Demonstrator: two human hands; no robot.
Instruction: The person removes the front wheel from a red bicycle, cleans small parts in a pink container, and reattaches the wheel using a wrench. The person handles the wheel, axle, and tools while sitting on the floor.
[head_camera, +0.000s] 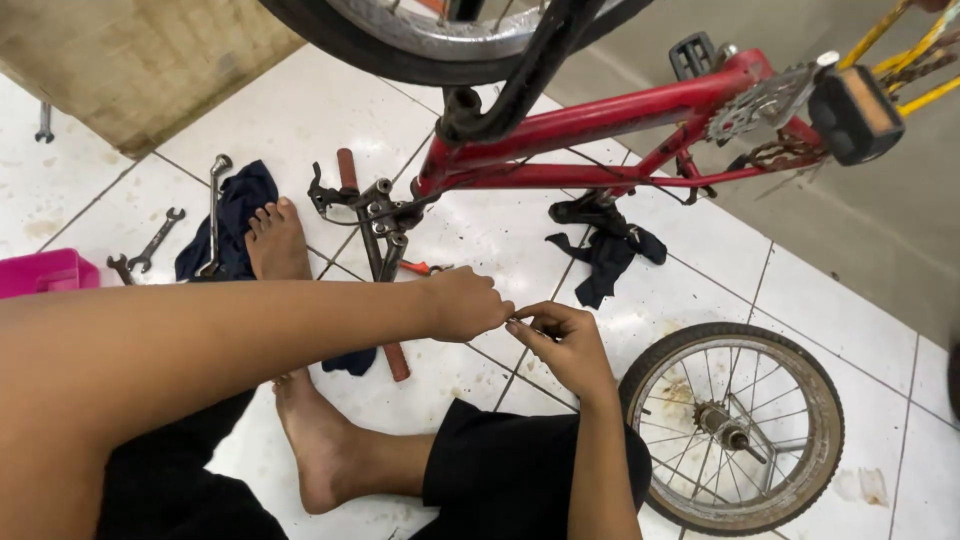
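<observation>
Bare arms, bare feet; black knee-length shorts (520, 470) (loose hems).

Bright even light; soft shadows; edges distorted

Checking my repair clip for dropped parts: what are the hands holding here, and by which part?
Both the left hand and right hand pinch a tiny metal part between their fingertips; it is too small to identify.

Informal bike repair spot on a tiled floor (480, 240). Evidence: upturned red bike frame (600, 120), loose wheel (733, 427), wrenches (155, 240), oily rags (605, 258), handlebar (375, 240) lying on the tiles.
</observation>
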